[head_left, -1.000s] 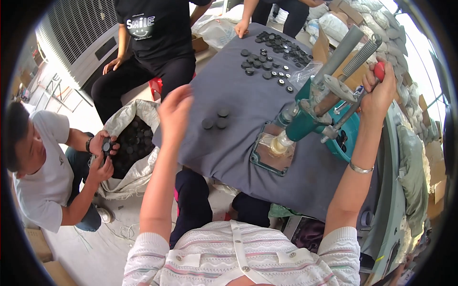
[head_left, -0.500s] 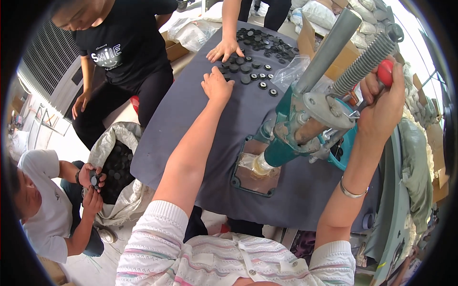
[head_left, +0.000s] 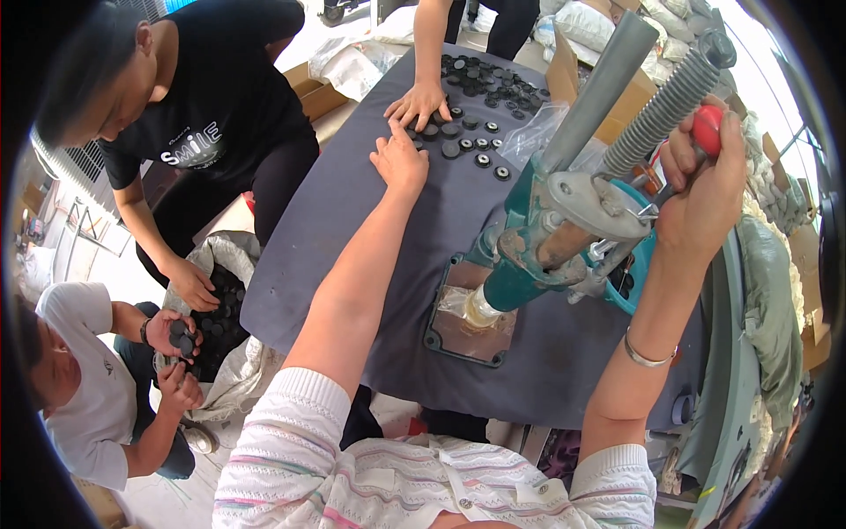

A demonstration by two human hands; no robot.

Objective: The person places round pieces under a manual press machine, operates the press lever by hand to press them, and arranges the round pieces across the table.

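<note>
My left hand point(head_left: 401, 165) reaches over the grey-covered table point(head_left: 326, 256), its index finger stretched out and thumb apart. Just beyond its fingertips lie round black caps point(head_left: 450, 148), several of them showing pale centres. Nothing shows in that hand. On the right, my right hand point(head_left: 703, 194) is wrapped round the lever of a green hand press, just below its red ball knob point(head_left: 707, 130). The press point(head_left: 515, 278) stands on a rectangular base, with a coil spring point(head_left: 661, 101) and a grey metal post point(head_left: 604, 93) rising from it. Clear film covers part of the base.
A co-worker's hand point(head_left: 419, 101) rests at the caps from across the table. At left, two people sit by a white sack point(head_left: 238, 375) of black parts; one holds dark parts point(head_left: 182, 338). A teal basin point(head_left: 646, 256) stands behind the press, near a clear plastic bag point(head_left: 533, 132).
The co-worker in black has leaned forward and put a hand to the sack. The hand across the table has shifted slightly onto the caps. My hands have hardly moved.
</note>
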